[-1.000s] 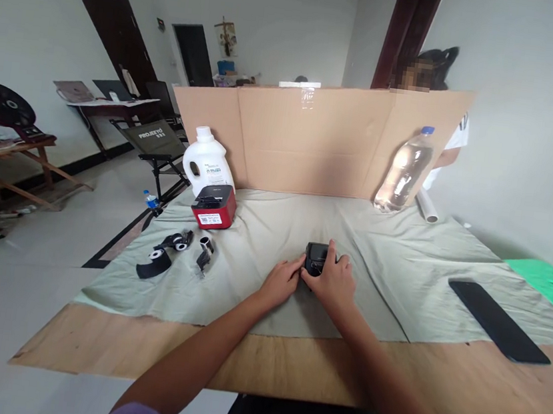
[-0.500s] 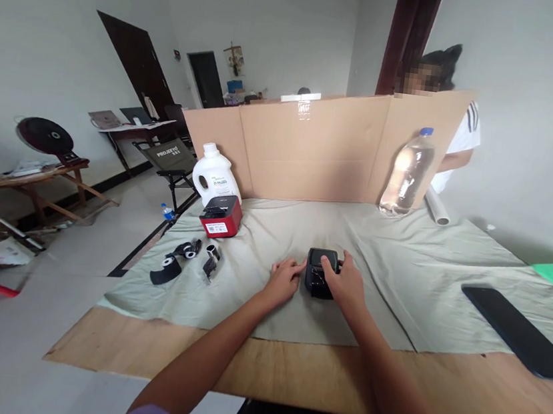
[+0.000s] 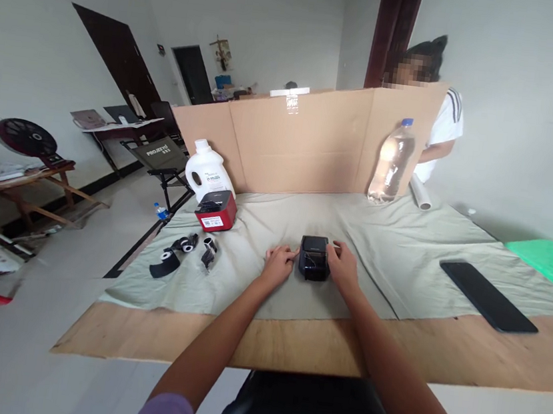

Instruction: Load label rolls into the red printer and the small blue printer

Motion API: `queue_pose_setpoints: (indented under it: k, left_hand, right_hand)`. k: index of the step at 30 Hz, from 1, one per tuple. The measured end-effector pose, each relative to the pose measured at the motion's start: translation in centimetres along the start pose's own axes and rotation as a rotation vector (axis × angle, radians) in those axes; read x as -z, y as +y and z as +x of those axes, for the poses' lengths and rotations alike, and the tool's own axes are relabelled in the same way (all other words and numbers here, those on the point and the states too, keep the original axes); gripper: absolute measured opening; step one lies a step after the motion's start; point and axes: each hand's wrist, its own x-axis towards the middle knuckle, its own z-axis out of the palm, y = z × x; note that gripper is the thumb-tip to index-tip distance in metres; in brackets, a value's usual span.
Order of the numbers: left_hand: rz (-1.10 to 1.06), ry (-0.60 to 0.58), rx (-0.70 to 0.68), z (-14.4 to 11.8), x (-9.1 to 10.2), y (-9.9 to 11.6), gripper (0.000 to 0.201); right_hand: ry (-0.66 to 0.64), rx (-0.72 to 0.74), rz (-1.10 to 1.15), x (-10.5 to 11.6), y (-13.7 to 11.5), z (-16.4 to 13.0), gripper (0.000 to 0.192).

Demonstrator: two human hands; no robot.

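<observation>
A small black boxy device (image 3: 314, 259), which looks like a portable printer, sits on the cloth before me with its glossy front facing me. At its left side is my left hand (image 3: 278, 264); the index finger is stretched to the device's edge and the other fingers are loosely bent, holding nothing. My right hand (image 3: 344, 266) is closed against the device's right side, its thumb near the top edge and its other fingers partly hidden. Farther left lie black rolls with white cores (image 3: 174, 256) and a smaller black-and-white roll (image 3: 208, 251).
Behind the rolls stand a red and black box (image 3: 216, 212) and a white jug (image 3: 208, 170). A cardboard screen (image 3: 296, 149) lines the back, with a large water bottle (image 3: 393, 161) before it. A black slab (image 3: 487, 297) lies right. A person (image 3: 442, 130) is behind the screen.
My right thumb has come off the device's top and moved to its right side. My left hand stays beside it. The whole view has shifted slightly.
</observation>
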Motion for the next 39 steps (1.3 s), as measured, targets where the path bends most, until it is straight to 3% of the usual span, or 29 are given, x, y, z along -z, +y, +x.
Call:
queue_pose_setpoints:
  k: [3,6,19,24,29,32,34,37,39]
  left_hand:
    - [0.049,0.008,0.004,-0.1,0.4,0.5,0.053]
    - [0.060,-0.009,-0.013,-0.2,0.6,0.7,0.052]
    - [-0.263,-0.017,0.040,-0.3,0.3,0.4,0.042]
    - [-0.299,-0.022,0.079,0.0,0.3,0.6,0.047]
    - [-0.306,-0.027,0.110,0.1,0.3,0.7,0.048]
    - [-0.300,-0.012,0.101,0.1,0.3,0.7,0.049]
    - [-0.293,-0.008,0.092,0.1,0.2,0.7,0.049]
    - [-0.278,-0.004,0.082,0.1,0.1,0.7,0.049]
    - [-0.267,-0.001,0.069,0.0,0.0,0.7,0.051]
  right_hand:
    - [0.050,0.030,0.108,0.2,0.6,0.2,0.029]
    - [0.066,0.058,0.141,0.2,0.9,0.2,0.025]
    - [0.033,0.100,0.117,-0.1,1.9,0.1,0.027]
    - [-0.074,0.124,0.159,-0.8,1.1,0.6,0.035]
    - [-0.124,0.129,-0.135,-1.1,0.8,1.7,0.038]
    - [-0.120,0.272,-0.353,-0.2,0.0,2.9,0.036]
    - [-0.186,0.358,-0.520,0.4,-1.0,4.1,0.034]
    - [-0.336,0.325,-0.735,0.4,-2.9,6.0,0.020]
    - [-0.367,0.278,-0.767,-0.2,-3.9,7.0,0.017]
